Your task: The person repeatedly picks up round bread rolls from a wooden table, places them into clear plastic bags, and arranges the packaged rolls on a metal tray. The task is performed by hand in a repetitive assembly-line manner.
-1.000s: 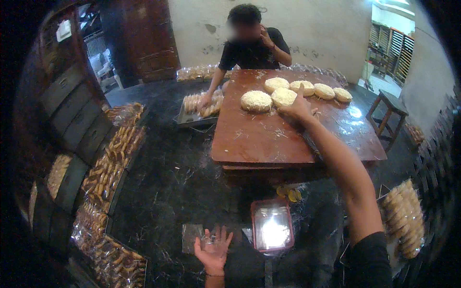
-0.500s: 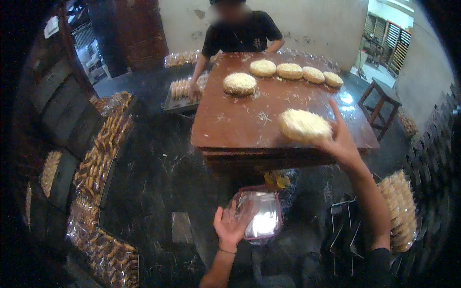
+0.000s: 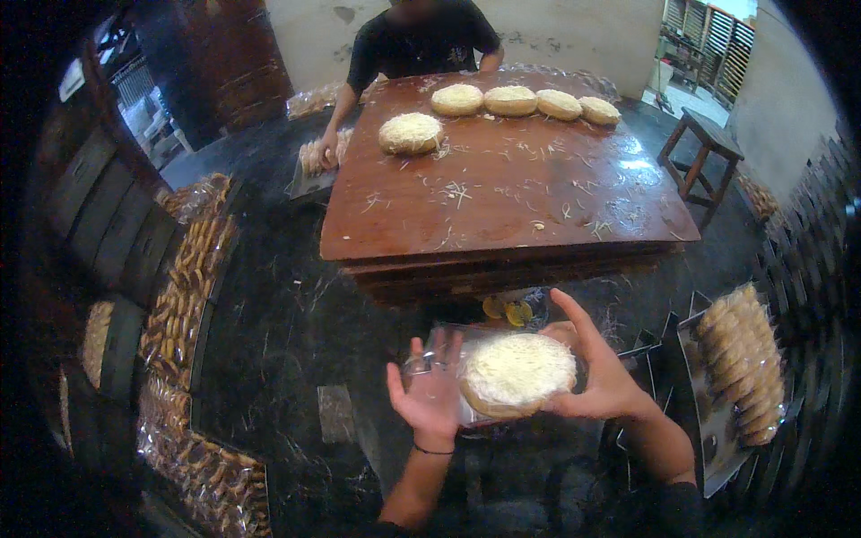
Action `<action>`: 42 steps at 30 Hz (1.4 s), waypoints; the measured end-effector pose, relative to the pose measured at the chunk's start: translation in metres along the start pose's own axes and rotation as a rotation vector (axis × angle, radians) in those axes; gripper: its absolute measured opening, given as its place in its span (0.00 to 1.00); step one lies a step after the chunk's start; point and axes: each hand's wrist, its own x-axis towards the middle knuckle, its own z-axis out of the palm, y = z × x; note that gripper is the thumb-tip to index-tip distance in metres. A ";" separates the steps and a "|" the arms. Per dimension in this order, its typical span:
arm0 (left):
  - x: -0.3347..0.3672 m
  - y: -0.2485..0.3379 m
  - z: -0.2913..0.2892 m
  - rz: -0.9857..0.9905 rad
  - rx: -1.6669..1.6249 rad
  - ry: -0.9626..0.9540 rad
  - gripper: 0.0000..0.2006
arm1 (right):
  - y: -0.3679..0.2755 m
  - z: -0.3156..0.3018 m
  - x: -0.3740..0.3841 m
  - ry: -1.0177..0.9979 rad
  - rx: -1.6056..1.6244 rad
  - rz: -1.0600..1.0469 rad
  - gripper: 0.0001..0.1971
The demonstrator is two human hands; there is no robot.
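My right hand (image 3: 605, 381) grips a round bun (image 3: 518, 372) from its right side. The bun has pale shreds, like grated cheese, over its top. At its left, my left hand (image 3: 429, 394) has its palm up and its fingers spread under a clear plastic bag (image 3: 444, 345), which it appears to hold. The bun overlaps the bag's right part and hides most of the pink-rimmed stack of clear bags below. Beyond my hands, several more shred-topped buns stand on the brown table, one of them (image 3: 411, 134) apart at the left.
Loose shreds lie over the brown table (image 3: 502, 211). A person in black (image 3: 408, 45) stands behind it, one hand at a tray of packed goods (image 3: 309, 170). Bagged baked goods (image 3: 184, 305) line the left; another tray of them (image 3: 740, 368) stands at right. A wooden stool (image 3: 704, 152) stands beyond.
My right hand has brought the bun off the table edge, down and left, close to my left hand. The left fingers, earlier over the bag stack, now have clear plastic across them.
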 end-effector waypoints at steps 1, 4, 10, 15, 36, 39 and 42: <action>0.000 -0.002 0.003 0.049 0.015 -0.020 0.25 | 0.004 0.004 0.000 0.045 -0.117 -0.008 0.56; 0.000 -0.007 0.004 0.158 0.087 -0.049 0.27 | 0.025 0.022 0.005 0.157 -0.467 -0.049 0.56; 0.002 0.010 -0.030 -0.072 -0.035 0.232 0.37 | 0.049 0.070 0.009 0.393 -0.485 -0.147 0.54; -0.002 -0.001 -0.012 -0.034 0.033 0.077 0.41 | 0.089 0.080 -0.003 0.453 0.330 0.235 0.33; -0.024 -0.014 0.019 -0.119 0.279 -0.040 0.36 | 0.035 0.092 -0.021 -0.174 -0.563 -0.221 0.11; -0.025 -0.020 0.022 -0.062 0.333 -0.001 0.35 | 0.051 0.099 -0.027 -0.157 -0.534 -0.300 0.11; -0.021 -0.022 0.012 -0.060 0.444 0.006 0.33 | 0.047 0.095 -0.023 -0.262 -0.658 -0.292 0.11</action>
